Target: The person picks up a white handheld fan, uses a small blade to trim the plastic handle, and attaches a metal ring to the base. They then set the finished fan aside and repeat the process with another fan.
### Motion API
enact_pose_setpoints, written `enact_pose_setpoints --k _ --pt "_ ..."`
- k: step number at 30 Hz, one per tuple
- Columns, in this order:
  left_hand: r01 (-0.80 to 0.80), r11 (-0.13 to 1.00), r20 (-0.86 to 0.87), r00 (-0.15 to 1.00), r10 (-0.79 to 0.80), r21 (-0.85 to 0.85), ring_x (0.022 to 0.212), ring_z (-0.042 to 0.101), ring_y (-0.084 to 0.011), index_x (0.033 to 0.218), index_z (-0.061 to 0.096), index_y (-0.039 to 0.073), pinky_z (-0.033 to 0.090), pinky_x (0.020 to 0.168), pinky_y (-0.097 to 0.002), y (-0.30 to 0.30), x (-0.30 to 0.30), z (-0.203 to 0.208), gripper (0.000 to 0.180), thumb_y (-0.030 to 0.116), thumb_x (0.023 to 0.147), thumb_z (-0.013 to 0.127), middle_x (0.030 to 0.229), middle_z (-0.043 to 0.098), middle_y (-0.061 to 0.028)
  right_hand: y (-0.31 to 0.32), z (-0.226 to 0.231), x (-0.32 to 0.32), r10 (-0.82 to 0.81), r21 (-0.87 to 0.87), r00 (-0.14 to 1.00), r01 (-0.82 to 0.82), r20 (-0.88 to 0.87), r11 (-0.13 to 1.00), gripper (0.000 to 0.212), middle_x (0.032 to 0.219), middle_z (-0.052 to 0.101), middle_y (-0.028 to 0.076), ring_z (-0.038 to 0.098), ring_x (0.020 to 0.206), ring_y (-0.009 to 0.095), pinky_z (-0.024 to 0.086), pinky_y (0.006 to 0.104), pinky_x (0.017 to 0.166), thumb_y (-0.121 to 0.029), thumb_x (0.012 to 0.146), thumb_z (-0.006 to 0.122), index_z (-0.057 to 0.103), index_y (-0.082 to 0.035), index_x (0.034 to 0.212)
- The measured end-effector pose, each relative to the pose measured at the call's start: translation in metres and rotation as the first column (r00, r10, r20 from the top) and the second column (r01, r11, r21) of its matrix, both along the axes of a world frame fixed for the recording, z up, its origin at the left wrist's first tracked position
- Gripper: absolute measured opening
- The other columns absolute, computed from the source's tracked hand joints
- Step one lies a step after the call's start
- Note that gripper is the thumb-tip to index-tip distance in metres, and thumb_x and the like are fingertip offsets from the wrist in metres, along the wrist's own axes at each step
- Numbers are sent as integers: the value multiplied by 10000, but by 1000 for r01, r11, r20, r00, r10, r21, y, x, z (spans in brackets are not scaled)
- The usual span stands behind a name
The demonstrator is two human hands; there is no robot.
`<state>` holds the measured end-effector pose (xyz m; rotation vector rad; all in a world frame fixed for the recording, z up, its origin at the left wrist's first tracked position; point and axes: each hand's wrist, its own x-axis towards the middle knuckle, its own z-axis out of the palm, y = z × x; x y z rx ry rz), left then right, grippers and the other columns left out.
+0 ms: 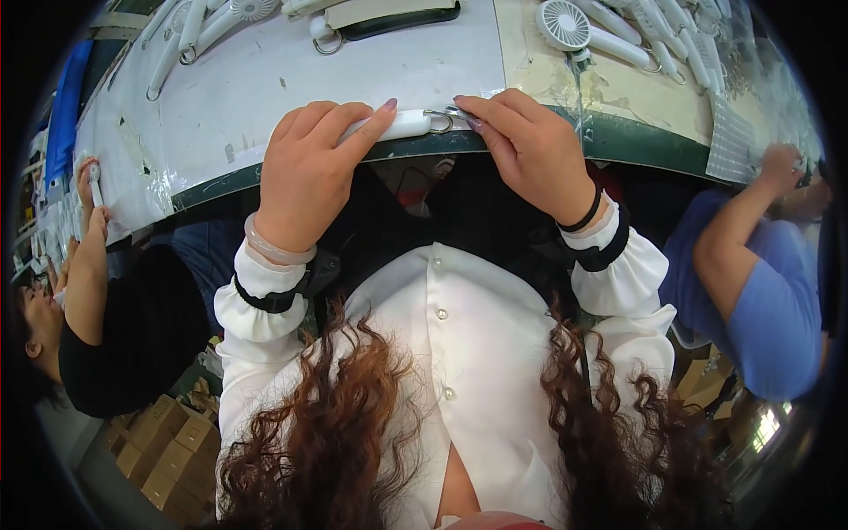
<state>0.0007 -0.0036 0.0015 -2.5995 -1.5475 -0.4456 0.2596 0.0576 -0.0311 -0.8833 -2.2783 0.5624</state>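
Observation:
My left hand [314,163] is closed around a white handheld fan [405,124] at the table's near edge; only the end of its handle shows, and the rest is hidden under my fingers. From that end a metal ring [439,121] sticks out to the right. My right hand [536,152] pinches a small metal piece [457,112] at the ring between thumb and forefinger. Whether the piece is a clasp or part of the ring, I cannot tell.
White handheld fans with rings lie at the far left [212,31] and far right [565,25]. Beyond my hands is a dark-edged object [402,19]. Co-workers sit on the left [132,327] and right [751,283]. Cardboard boxes [168,455] stand at lower left.

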Motion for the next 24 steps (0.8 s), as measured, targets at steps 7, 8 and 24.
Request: enact_pose_setpoints --k 7,8,24 --pt "2 1000 0 1000 -2 4 938 620 -247 1232 676 142 484 848 -369 0 0 0 430 33 816 663 1055 674 -28 -4 3 -2 1 44 1000 -2 26 999 321 857 619 87 617 679 253 499 320 606 -6 870 668 699 -99 1175" --pt "0 1000 1 1000 0 3 941 619 -250 1237 673 141 484 848 -370 0 0 0 437 31 815 664 1055 674 -29 -6 5 -2 -1 51 999 -1 37 999 318 858 618 88 617 679 253 500 321 607 -8 871 667 699 -99 1174" --pt "-397 915 138 905 403 -69 810 642 -249 1223 628 117 514 679 -357 -9 16 0 435 94 800 722 1019 634 -69 7 -1 -15 -62 -26 993 60 -95 998 291 882 640 101 616 691 248 503 311 619 -2 910 608 690 -90 1174"
